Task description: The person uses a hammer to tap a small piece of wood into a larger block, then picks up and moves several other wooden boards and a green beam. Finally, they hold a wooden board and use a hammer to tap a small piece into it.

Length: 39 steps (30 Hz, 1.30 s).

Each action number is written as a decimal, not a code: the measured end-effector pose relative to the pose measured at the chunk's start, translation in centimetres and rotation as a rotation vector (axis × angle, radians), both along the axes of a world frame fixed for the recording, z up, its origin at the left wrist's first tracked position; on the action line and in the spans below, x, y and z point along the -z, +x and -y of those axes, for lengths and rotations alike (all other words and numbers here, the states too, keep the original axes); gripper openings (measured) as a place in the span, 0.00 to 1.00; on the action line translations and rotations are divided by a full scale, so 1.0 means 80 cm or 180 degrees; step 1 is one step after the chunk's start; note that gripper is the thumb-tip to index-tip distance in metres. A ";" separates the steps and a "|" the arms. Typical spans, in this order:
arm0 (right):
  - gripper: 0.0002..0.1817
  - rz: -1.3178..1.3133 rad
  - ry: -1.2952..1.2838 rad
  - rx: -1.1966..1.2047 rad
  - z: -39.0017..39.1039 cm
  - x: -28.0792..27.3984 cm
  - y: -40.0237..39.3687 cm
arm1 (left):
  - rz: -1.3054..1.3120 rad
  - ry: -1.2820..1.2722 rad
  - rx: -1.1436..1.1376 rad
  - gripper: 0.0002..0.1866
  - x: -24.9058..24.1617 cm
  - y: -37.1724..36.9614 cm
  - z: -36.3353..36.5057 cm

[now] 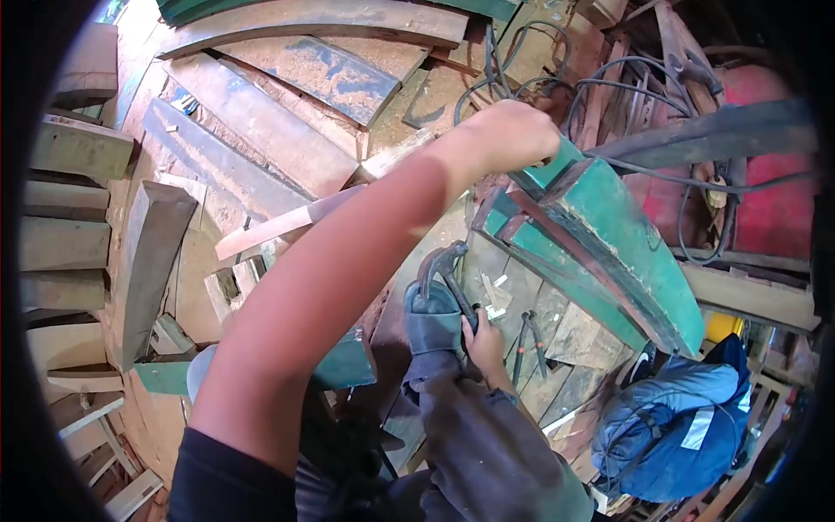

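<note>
My left hand [513, 137] reaches across to the upper end of a green-painted wooden piece [557, 167], its fingers curled down over it. Against that piece lean more thick curved green boards [622, 235], with a brown edge between them. Low in the middle, my right hand [487, 350] is closed round the handle of a claw hammer [448, 265]. The hammer's head lies just above the toe of my shoe [432, 317]. Beside my right hand, a pair of pincers [527, 342] rests on the plank floor.
Long curved timbers [261, 122] lie at the upper left, dusted with sawdust. Stacked wood blocks [70, 244] line the left side. Black cables [600, 83] loop at the upper right. A blue bag [674, 426] sits at the lower right. Small wood chips [494, 296] lie near my shoe.
</note>
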State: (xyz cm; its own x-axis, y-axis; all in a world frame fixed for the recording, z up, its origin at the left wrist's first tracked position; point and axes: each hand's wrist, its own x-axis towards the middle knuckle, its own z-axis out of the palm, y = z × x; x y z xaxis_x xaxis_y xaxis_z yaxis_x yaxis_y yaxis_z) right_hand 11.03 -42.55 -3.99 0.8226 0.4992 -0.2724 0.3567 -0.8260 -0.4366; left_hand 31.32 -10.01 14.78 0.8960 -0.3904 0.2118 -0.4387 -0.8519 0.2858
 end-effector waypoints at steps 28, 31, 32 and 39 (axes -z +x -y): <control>0.28 -0.0350 0.1774 -0.1941 -0.336 -0.120 0.135 | -0.0484 -0.2409 -0.2394 0.07 0.046 -0.401 -0.220; 0.28 -0.0662 0.1595 -0.1904 -0.357 -0.102 0.125 | -0.0850 -0.2020 -0.2128 0.06 0.041 -0.435 -0.224; 0.28 -0.0824 0.1512 -0.1785 -0.360 -0.098 0.122 | -0.0871 -0.2042 -0.2138 0.06 0.042 -0.443 -0.223; 0.17 -0.2112 0.1033 -0.1888 -0.357 -0.113 0.109 | -0.1163 -0.2032 -0.2166 0.11 0.041 -0.464 -0.204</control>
State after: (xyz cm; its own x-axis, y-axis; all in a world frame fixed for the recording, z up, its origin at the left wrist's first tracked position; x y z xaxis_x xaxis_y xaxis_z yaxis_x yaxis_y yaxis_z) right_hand 19.75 -13.97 5.02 0.1374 0.9197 -0.3678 0.2759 -0.3921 -0.8776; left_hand -5.77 6.34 11.52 0.9384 0.3203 -0.1299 0.2910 -0.5291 0.7972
